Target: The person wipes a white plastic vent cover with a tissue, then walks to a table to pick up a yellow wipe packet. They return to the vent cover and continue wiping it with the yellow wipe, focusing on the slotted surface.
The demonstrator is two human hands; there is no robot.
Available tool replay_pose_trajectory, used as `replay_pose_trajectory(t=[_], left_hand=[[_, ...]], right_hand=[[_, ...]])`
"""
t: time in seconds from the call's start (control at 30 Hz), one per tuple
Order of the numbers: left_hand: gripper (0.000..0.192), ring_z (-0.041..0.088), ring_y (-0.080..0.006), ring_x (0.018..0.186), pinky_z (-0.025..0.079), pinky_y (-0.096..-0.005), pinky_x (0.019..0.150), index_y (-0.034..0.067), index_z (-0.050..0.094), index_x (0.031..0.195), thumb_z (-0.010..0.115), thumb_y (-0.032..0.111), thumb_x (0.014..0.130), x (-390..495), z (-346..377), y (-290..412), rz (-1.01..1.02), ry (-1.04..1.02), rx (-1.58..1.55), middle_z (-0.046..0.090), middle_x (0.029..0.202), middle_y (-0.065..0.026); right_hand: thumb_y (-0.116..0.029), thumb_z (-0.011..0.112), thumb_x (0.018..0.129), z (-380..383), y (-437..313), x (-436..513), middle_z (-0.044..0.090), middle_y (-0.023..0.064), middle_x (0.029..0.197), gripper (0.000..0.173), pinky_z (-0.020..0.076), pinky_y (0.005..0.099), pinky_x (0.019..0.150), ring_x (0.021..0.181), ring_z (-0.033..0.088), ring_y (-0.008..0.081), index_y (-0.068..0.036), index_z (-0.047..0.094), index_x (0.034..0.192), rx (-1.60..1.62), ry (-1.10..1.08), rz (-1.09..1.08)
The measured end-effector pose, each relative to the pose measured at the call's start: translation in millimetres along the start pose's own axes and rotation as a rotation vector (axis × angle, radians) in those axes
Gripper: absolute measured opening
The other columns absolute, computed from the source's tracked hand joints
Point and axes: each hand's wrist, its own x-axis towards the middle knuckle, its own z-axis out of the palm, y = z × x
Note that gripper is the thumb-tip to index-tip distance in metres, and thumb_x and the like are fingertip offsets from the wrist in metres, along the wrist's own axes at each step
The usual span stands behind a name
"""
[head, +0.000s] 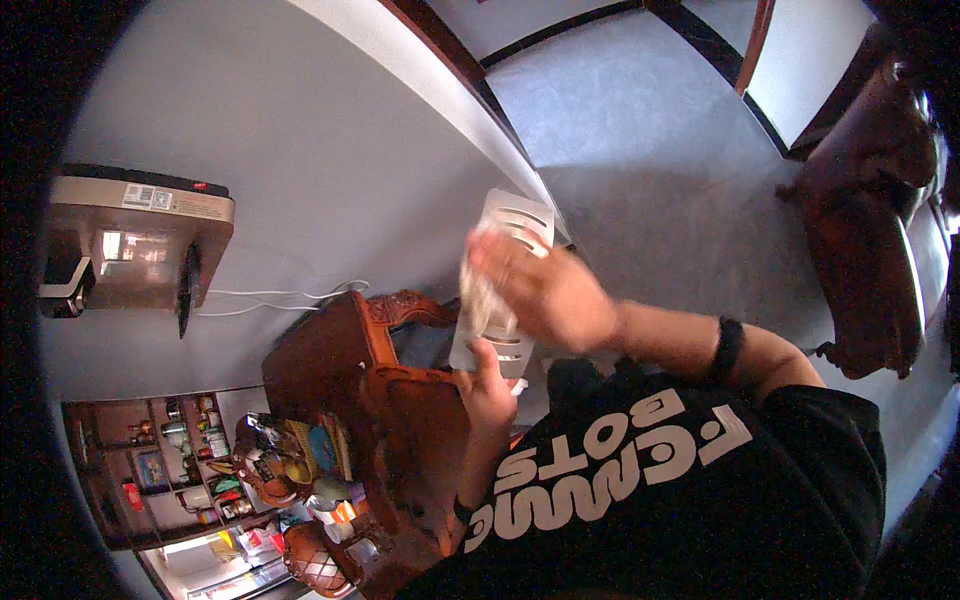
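My left hand (487,397) grips the lower end of a pale, translucent slotted plastic panel (519,204), its thumb lying across the face. The panel is held up in the air and tilted, with rows of curved slots at both ends. My right hand (555,292), blurred, presses a pale, cloth-like piece (476,289) against the panel's middle. The fingers and that piece hide the central part of the panel.
Carved wooden furniture (405,315) stands close by my left hand. A glossy appliance (150,240) hangs on the wall, with white cables (277,292) beside it. Shelves (161,450) hold bottles and jars; baskets (319,562) sit nearby. A dark brown sofa (862,247) stands across the grey floor.
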Motion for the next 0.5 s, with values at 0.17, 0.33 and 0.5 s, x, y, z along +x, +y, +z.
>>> replay_pose_trajectory(t=[0.17,0.33,0.5], left_hand=[[0.057,0.054,-0.0253,0.108,0.046,-0.0361,0.090,-0.002,0.039,0.132,0.046,0.043,0.096,3.1,-1.0,2.6,0.005,0.028,-0.098,0.053,0.121,-0.0156],[0.057,0.056,-0.0247,0.106,0.048,-0.0346,0.086,-0.002,0.042,0.130,0.046,0.043,0.096,2.7,-8.5,-8.7,0.105,-0.108,-0.093,0.053,0.121,-0.0147],[0.055,0.058,-0.0235,0.103,0.050,-0.0332,0.081,-0.003,0.043,0.128,0.044,0.043,0.097,13.4,-15.1,-19.9,0.173,-0.072,-0.042,0.054,0.119,-0.0134]], right_hand=[[-0.024,0.059,0.082,1.2,-16.1,-12.1,0.034,0.0066,0.148,0.064,0.0216,0.0476,0.112,0.135,0.034,0.0203,-0.010,0.037,0.141,0.015,-0.085,-0.122],[-0.018,0.058,0.084,-1.2,38.1,10.5,0.041,0.0110,0.142,0.054,0.0286,0.0503,0.108,0.131,0.040,0.0258,-0.009,0.044,0.135,-0.226,0.120,0.101],[-0.014,0.060,0.078,6.2,-0.6,-2.9,0.039,0.0130,0.143,0.059,0.0295,0.0480,0.109,0.131,0.040,0.0284,-0.003,0.044,0.134,0.117,0.006,-0.125]])
